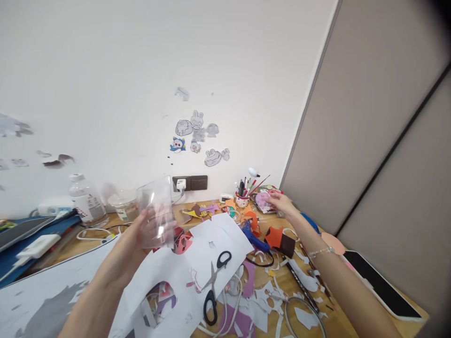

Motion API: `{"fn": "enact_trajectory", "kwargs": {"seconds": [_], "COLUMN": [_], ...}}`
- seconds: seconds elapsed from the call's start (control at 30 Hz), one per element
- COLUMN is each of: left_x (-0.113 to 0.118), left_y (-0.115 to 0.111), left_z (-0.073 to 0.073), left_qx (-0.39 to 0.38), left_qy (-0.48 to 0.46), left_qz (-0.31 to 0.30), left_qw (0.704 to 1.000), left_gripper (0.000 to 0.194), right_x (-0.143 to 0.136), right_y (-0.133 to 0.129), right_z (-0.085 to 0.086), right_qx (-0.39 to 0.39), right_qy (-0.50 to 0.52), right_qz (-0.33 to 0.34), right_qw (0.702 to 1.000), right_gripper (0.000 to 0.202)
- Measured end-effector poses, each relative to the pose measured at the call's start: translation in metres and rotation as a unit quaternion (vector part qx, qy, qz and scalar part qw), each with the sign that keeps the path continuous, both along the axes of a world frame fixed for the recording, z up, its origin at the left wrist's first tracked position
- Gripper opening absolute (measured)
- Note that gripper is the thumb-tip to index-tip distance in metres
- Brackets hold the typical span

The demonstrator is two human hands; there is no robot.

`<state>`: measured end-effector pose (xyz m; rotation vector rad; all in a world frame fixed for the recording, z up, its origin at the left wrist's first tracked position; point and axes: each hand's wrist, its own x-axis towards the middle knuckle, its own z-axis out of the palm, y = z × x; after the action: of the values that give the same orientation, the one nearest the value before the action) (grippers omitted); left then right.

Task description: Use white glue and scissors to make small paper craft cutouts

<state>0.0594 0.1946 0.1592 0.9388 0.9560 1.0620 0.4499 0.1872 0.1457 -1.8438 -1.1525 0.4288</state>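
My left hand [146, 230] is closed round a clear, thin plastic sheet or sleeve [155, 197], raised above the left part of the desk; its fingers show through the plastic. Farther right, my right hand [281, 203] reaches to the back of the desk, fingers pinched at the edge of a pink round piece [262, 201]. That piece lies by a colourful pile beside the pen cup [242, 201]. Black-handled scissors [213, 284] lie partly open on white paper [220, 239] between my forearms.
Paper scraps [264, 300], a blue glue gun [255, 239] and white cables cover the desk [331, 324]. A bottle [86, 199] and a plastic tub [125, 206] stand at the back left. A tablet [382, 284] lies at the right. Cutouts are stuck on the wall.
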Motion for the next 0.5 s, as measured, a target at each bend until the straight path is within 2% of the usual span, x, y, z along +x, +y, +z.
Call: {"fn": "enact_trajectory", "kwargs": {"seconds": [0.1, 0.17, 0.23, 0.37, 0.43, 0.5], "left_x": [0.004, 0.006, 0.006, -0.001, -0.004, -0.004], "left_y": [0.004, 0.006, 0.008, 0.009, 0.009, 0.007], "left_z": [-0.007, -0.012, -0.015, -0.018, -0.016, -0.013], "left_qx": [0.039, 0.064, 0.085, 0.121, 0.127, 0.121], "left_qy": [-0.035, -0.065, -0.083, -0.112, -0.120, -0.114], "left_qz": [-0.031, -0.065, -0.086, -0.102, -0.097, -0.073], "left_qw": [0.998, 0.994, 0.989, 0.981, 0.980, 0.983], "left_gripper": [0.055, 0.061, 0.063, 0.059, 0.059, 0.057], "right_x": [-0.051, -0.093, -0.133, -0.194, -0.213, -0.226], "right_y": [0.003, 0.000, -0.003, 0.000, 0.004, 0.008], "right_z": [0.020, 0.030, 0.037, 0.035, 0.031, 0.026], "right_qx": [0.048, 0.120, 0.152, 0.234, 0.269, 0.271], "right_qy": [0.069, 0.198, 0.247, 0.221, 0.213, 0.218], "right_qz": [0.093, 0.201, 0.256, 0.265, 0.254, 0.258], "right_qw": [0.992, 0.952, 0.922, 0.909, 0.904, 0.901], "right_gripper": [0.030, 0.034, 0.037, 0.033, 0.032, 0.034]}}
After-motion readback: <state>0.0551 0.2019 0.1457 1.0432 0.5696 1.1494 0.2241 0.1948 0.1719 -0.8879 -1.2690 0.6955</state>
